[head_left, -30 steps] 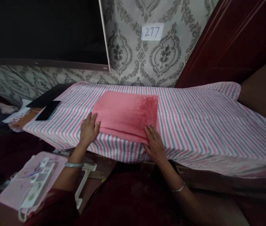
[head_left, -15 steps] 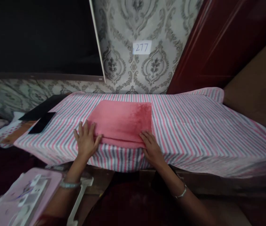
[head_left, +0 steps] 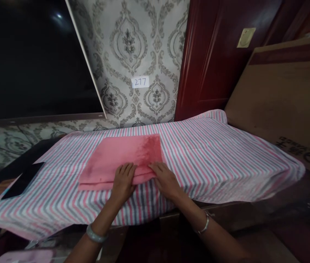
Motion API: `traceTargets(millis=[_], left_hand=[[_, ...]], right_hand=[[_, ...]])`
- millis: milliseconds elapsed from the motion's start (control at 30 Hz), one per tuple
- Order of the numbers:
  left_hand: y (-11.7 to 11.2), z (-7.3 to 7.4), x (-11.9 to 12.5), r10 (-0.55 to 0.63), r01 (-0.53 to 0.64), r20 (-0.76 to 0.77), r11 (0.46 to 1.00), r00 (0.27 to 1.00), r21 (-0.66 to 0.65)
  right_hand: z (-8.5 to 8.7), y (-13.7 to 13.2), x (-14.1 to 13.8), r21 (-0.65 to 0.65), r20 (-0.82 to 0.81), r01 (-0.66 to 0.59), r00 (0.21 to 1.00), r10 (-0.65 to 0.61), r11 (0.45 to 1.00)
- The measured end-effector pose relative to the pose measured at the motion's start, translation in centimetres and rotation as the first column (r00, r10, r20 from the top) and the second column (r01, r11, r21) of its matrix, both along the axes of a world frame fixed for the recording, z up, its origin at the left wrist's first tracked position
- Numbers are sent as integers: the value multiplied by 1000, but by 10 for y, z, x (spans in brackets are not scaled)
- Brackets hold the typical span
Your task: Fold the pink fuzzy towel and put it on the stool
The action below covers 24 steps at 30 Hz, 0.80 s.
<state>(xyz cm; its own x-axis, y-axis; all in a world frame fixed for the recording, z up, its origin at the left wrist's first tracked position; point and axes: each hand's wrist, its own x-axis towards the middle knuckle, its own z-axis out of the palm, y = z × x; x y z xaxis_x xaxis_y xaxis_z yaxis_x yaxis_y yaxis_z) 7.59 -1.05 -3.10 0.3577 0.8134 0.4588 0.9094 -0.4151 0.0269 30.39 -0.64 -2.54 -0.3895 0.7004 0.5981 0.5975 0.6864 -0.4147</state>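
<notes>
A folded pink cloth [head_left: 111,157] with a soft nap lies on a striped cover; its right part looks darker and brushed. My left hand [head_left: 123,182] is at the middle of the cloth's front edge, fingers together over the top layer and thumb low by the edge. Close by on the right, my right hand [head_left: 167,180] has its fingers bent over the front right corner, its thumb mostly hidden. Both hands appear closed on the cloth's near edge, where the folded layers show.
The striped cover [head_left: 212,157] drapes over the table's front. A dark phone [head_left: 23,180] lies at the left. Behind are a large black screen [head_left: 34,62] and a patterned wall with a paper label [head_left: 140,82]. A cardboard box [head_left: 283,98] stands at the right.
My left hand has moved right from the cloth's left front corner, its spread fingers coming together nearer my right hand. The right hand stays at the right corner. The view has turned right.
</notes>
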Motion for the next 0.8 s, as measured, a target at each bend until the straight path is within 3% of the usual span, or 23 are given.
traceTargets(millis=[100,200,300,433,633,800], left_hand=[[5,9,-6,-6,4,86,1000,996,17],[12,31,-11,-8,8,191,1000,981,3],[18,66,-15,-24,40,321,998,947,-46],[20,121,-18,11,56,491,991,871,-123],[-2,198,-11,71,81,655,977,752,-199],[-16,242,-14,173,9,732,971,659,-238]], right_hand=[[-12,-5,4,16,-96,3,995,-1,1000],[-32,-10,12,-2,-265,66,962,-64,998],[-56,-9,21,-133,-447,88,884,-139,987],[-76,-1,26,-298,-600,15,775,-199,955],[-73,17,21,-357,-689,-107,701,-184,928],[-59,26,11,-331,-712,-186,693,-116,925]])
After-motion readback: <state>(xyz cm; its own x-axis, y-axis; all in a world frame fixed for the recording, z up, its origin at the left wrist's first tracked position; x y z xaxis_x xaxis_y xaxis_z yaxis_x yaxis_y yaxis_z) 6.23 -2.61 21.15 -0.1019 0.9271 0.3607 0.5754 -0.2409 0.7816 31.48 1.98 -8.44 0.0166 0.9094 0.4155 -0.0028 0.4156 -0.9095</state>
